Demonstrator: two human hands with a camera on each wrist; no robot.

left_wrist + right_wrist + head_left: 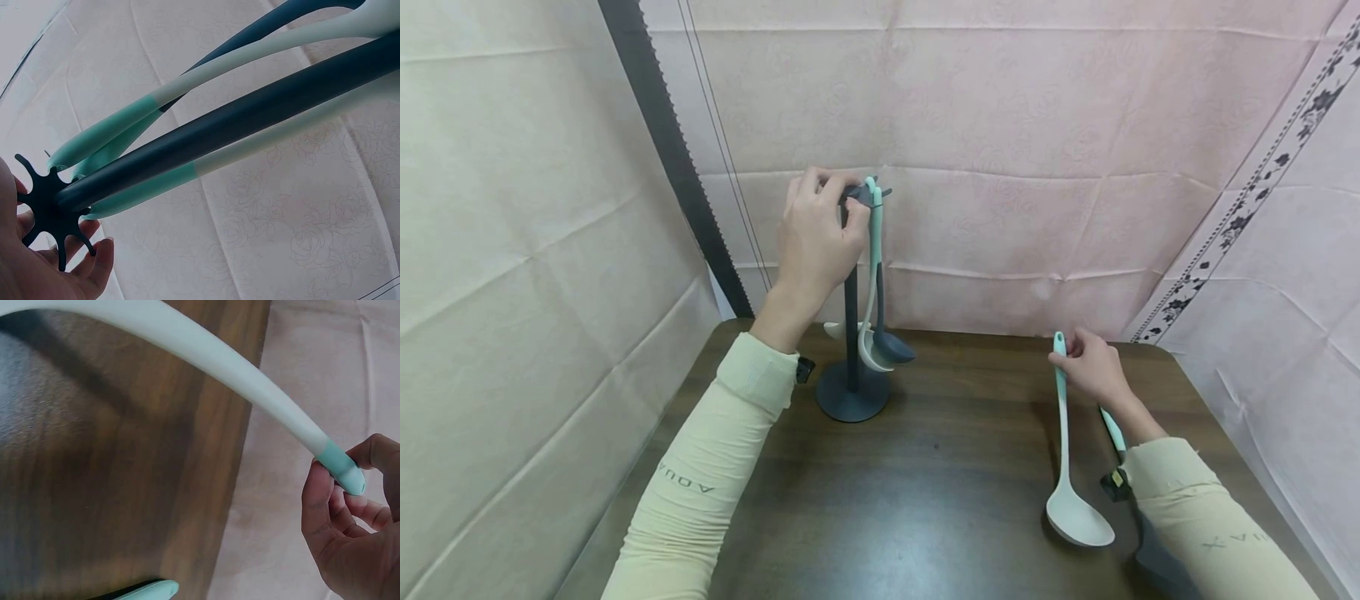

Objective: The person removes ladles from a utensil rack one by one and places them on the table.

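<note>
My left hand grips the top of a dark utensil stand, its fingers around the hooked rack in the left wrist view. On the stand hang a dark ladle, a white ladle and another pale utensil, all with green handle ends. At the right, my right hand pinches the green handle end of a white serving spoon. The spoon's bowl is low over the table, near my forearm; whether it touches the wood I cannot tell.
A dark utensil with a green handle lies on the brown wooden table, partly hidden under my right forearm. Pale cloth hangs behind the table's far edge and along both sides.
</note>
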